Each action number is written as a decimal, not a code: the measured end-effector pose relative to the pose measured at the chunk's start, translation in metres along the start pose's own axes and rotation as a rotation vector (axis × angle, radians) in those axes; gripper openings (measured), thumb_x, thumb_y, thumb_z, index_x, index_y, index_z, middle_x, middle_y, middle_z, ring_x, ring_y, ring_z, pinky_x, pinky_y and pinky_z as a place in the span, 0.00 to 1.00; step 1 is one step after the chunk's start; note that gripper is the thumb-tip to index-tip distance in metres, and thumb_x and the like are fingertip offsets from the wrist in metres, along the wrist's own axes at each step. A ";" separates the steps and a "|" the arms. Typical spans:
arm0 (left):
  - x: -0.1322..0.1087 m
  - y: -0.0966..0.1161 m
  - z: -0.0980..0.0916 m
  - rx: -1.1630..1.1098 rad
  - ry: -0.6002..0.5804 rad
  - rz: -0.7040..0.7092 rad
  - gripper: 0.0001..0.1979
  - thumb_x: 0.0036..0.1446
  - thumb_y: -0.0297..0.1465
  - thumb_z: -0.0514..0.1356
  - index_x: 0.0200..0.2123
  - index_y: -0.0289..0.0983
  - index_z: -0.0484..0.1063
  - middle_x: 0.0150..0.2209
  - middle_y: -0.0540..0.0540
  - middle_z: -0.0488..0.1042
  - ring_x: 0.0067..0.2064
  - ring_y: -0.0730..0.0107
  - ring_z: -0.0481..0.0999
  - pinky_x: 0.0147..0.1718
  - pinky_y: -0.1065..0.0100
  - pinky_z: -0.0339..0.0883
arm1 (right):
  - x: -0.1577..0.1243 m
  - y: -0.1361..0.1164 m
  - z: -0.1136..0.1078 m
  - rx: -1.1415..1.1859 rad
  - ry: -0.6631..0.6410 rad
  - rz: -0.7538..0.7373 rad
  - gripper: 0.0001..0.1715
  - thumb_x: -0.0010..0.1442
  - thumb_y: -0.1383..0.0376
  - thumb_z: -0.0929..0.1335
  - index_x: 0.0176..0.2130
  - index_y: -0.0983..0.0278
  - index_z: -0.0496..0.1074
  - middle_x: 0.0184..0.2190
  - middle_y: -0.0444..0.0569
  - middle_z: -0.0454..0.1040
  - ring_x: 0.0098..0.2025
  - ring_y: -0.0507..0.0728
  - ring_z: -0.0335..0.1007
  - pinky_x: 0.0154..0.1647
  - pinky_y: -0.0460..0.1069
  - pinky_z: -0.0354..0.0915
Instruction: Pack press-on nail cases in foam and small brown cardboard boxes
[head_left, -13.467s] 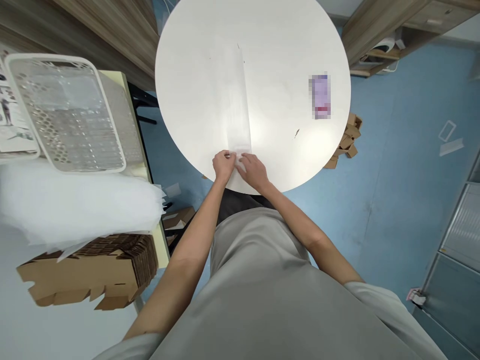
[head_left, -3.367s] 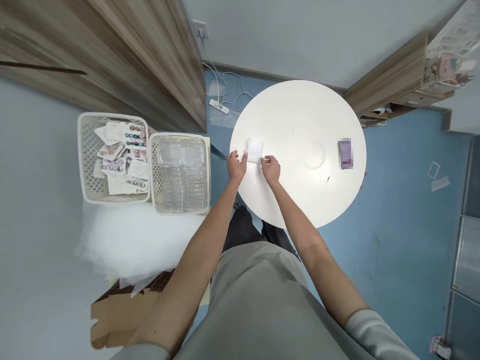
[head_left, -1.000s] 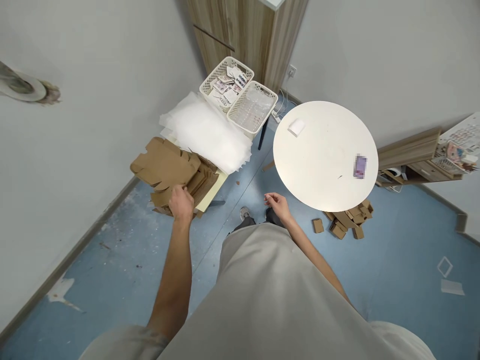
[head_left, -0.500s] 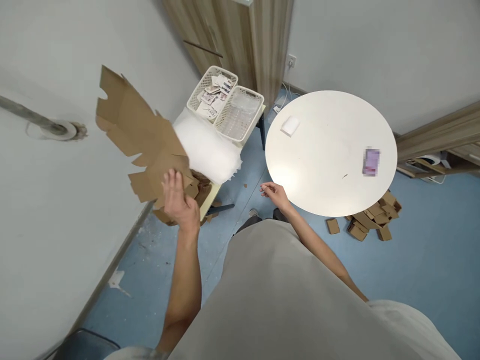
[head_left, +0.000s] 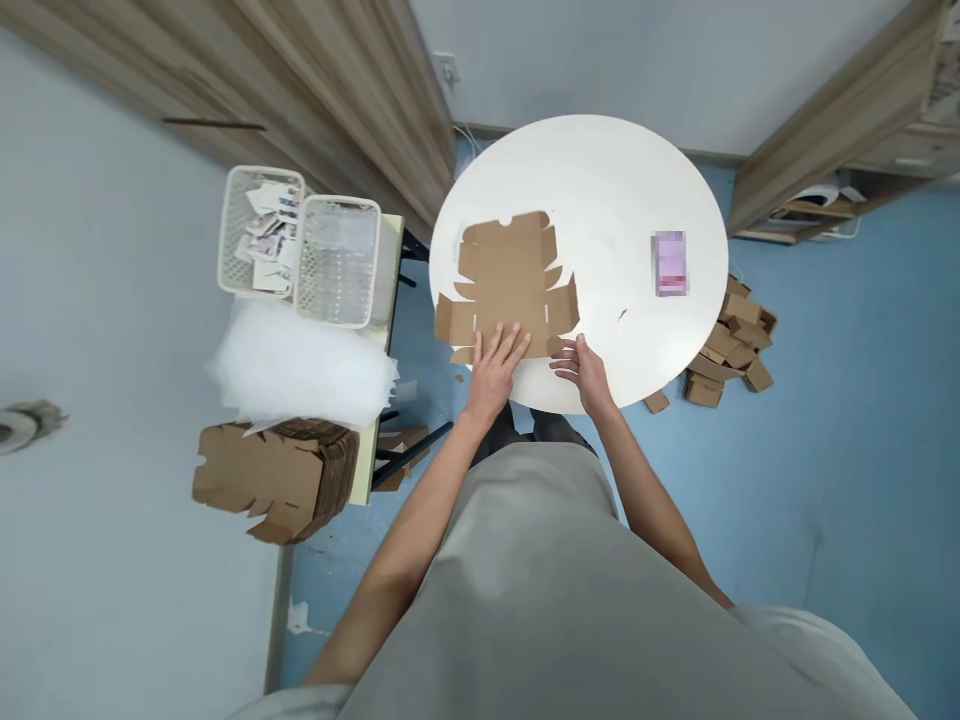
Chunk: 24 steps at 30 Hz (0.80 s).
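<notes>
An unfolded cardboard box blank (head_left: 510, 275) lies on the round white table (head_left: 600, 160), with its flaps spread out and some side flaps tilted up. My left hand (head_left: 493, 375) rests flat on the near edge of the blank, fingers spread. At its lower right corner is my right hand (head_left: 583, 372), fingers apart and slightly bent beside a small flap; whether they touch it I cannot tell. A purple packet (head_left: 670, 265), blurred out, lies on the table to the right.
On a side table at left are a stack of box blanks (head_left: 262, 475), white foam sheets (head_left: 300, 365), a basket of cards (head_left: 234, 235) and a basket of clear plastic packs (head_left: 336, 322). Small folded boxes (head_left: 739, 340) are piled on the floor at right.
My left hand has carried the box blank from the side table at left onto the round table. My right hand has come up to its corner. The view has turned; the small white packet no longer shows.
</notes>
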<state>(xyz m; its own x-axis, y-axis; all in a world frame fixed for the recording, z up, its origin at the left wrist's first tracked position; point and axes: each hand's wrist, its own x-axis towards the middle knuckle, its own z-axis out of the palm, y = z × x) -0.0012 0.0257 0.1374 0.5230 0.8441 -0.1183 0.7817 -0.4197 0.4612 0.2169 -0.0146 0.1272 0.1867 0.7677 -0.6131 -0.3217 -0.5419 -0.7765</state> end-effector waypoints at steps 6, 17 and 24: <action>0.031 -0.006 0.073 -0.015 -0.269 0.065 0.40 0.69 0.19 0.50 0.80 0.48 0.63 0.79 0.40 0.64 0.83 0.48 0.56 0.81 0.29 0.41 | 0.031 0.036 -0.028 -0.078 0.263 0.110 0.23 0.64 0.45 0.77 0.43 0.61 0.76 0.38 0.51 0.85 0.37 0.59 0.85 0.39 0.52 0.78; 0.030 -0.020 0.128 -0.254 -0.324 -0.014 0.21 0.73 0.32 0.61 0.66 0.38 0.79 0.80 0.32 0.61 0.81 0.39 0.59 0.76 0.38 0.61 | 0.055 0.049 -0.026 -0.633 0.245 -0.207 0.29 0.72 0.51 0.68 0.65 0.62 0.73 0.54 0.59 0.82 0.51 0.64 0.80 0.60 0.59 0.75; 0.067 -0.065 0.117 -0.524 0.095 -0.653 0.49 0.63 0.31 0.71 0.81 0.33 0.54 0.61 0.29 0.74 0.62 0.47 0.78 0.65 0.48 0.72 | 0.119 0.046 0.010 -0.826 0.159 -0.175 0.41 0.72 0.53 0.69 0.77 0.63 0.60 0.82 0.70 0.49 0.53 0.71 0.81 0.65 0.72 0.73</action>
<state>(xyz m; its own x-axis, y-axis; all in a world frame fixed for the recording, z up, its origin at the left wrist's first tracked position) 0.0226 0.0703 -0.0030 -0.0286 0.8980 -0.4390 0.6463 0.3517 0.6772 0.2154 0.0552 0.0193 0.3183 0.8398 -0.4397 0.4915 -0.5429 -0.6810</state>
